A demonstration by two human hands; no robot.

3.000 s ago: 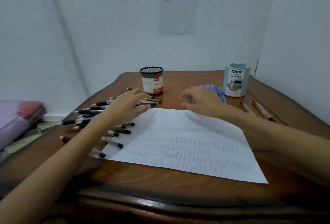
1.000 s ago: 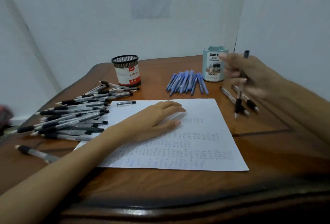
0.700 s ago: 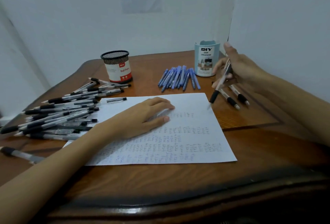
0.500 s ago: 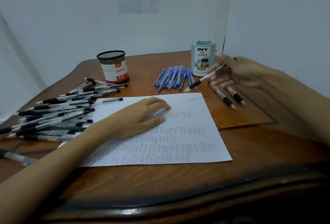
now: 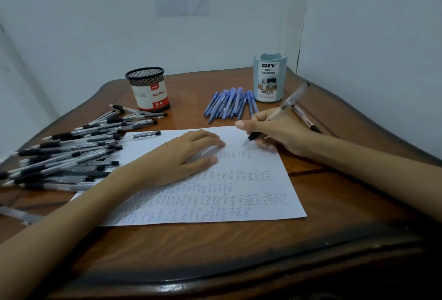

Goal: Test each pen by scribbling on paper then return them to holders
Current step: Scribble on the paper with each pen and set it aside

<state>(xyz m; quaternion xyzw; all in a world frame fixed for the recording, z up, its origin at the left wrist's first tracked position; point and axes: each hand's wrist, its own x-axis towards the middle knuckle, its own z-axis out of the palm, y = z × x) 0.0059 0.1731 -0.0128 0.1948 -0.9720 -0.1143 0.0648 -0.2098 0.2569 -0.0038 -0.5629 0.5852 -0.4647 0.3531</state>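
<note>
**Head view.** I saw the right grip (image 5: 279,132) clenched round a pen (image 5: 290,99). Thumb and fingers pinched its black lower section, and the clear barrel slanted up toward the far right. The tip sat over the far right part of the paper (image 5: 239,192); I could not tell whether it touched the sheet.

The left grip (image 5: 181,158) lay released, palm down with fingers straight. It pressed flat on the middle of the paper, just left of the pen tip.

The paper lay on the worktop (image 5: 215,240). Rows of small scribbles covered its near half and thinned to a short row beside the left fingertips.

- **Left of the paper:** black pens (image 5: 71,153) lay in a flat heap, some overlapping the sheet's left edge. A short pen (image 5: 147,135) lay alone on the far left corner of the paper.
- **Beyond the heap:** a mesh holder (image 5: 149,89) stood upright, labelled "Ball Pens".
- **Beyond the paper:** blue pens (image 5: 229,104) lay side by side, just left of a blue holder (image 5: 269,79) that stood upright, labelled "DIY Desk Organizer".
- **Far right:** a loose pen (image 5: 307,120) lay on the worktop just behind the right grip, partly hidden by it.
</note>
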